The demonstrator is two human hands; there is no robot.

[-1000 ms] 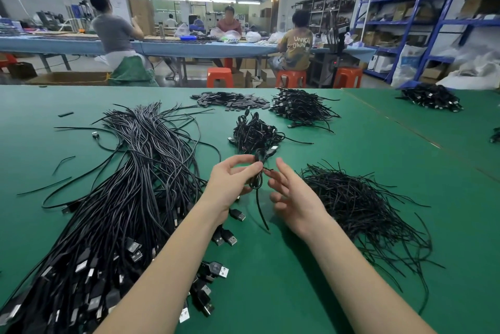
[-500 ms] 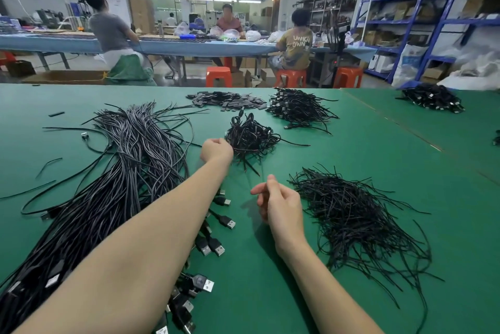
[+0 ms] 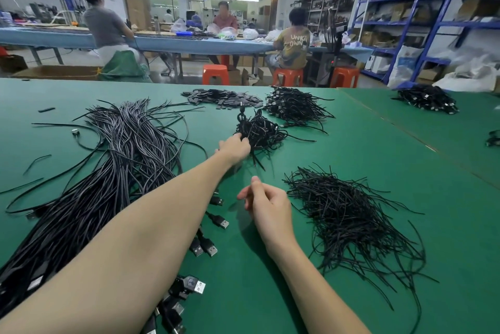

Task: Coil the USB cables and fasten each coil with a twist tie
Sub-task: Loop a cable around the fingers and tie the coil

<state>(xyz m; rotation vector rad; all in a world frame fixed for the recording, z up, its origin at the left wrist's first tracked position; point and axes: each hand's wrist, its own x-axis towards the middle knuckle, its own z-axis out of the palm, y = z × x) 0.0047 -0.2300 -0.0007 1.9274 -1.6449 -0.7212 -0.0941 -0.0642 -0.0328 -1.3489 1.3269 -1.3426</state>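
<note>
My left hand [image 3: 234, 148] reaches forward to the near edge of the pile of coiled, tied cables [image 3: 261, 130]. Its fingers curl into the black strands, and the pile hides whether they still grip a coil. My right hand [image 3: 266, 203] hovers low over the green table [image 3: 365, 149] with loosely curled fingers and a raised thumb, holding nothing. To its right lies the heap of black twist ties [image 3: 349, 214]. On the left lies the long bundle of uncoiled USB cables [image 3: 116, 165], partly under my left forearm. Loose USB plugs [image 3: 209, 248] lie between my arms.
A second pile of coiled cables [image 3: 296, 107] and a flat pile of small dark pieces [image 3: 221, 96] lie at the table's far edge. Another cable heap [image 3: 428, 98] sits far right. Beyond are seated workers, orange stools [image 3: 215, 73] and blue shelving [image 3: 416, 22].
Both hands held a coil together a second ago. My left hand has since carried it forward to the coiled pile. My right hand let go and stayed near the twist ties.
</note>
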